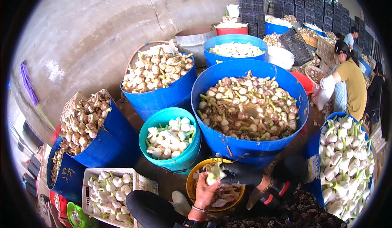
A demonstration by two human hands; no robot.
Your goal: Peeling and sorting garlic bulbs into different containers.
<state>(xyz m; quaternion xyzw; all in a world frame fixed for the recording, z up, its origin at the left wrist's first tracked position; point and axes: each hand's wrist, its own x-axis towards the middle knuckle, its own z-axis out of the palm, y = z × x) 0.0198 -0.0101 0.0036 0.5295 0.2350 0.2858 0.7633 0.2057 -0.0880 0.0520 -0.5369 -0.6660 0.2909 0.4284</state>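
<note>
My left hand (205,191), bare with a bracelet at the wrist, holds a pale garlic bulb (216,173) between thumb and fingers. Against the bulb's right side is my right hand (242,173) in a black glove, its fingertips gripping there; the exact hold is partly hidden. Both hands are above a yellow basin (189,186) with loose garlic skins (225,199) inside. Just beyond it, a teal bucket (153,120) contains clean white bulbs (171,139).
A large blue tub (257,147) holds garlic in murky water. White bulbs fill a plastic crate (147,185) at left and a blue tub (310,156) at right. More garlic tubs (159,98) stand behind. A seated person (352,84) works at right, near stacked black crates (251,7).
</note>
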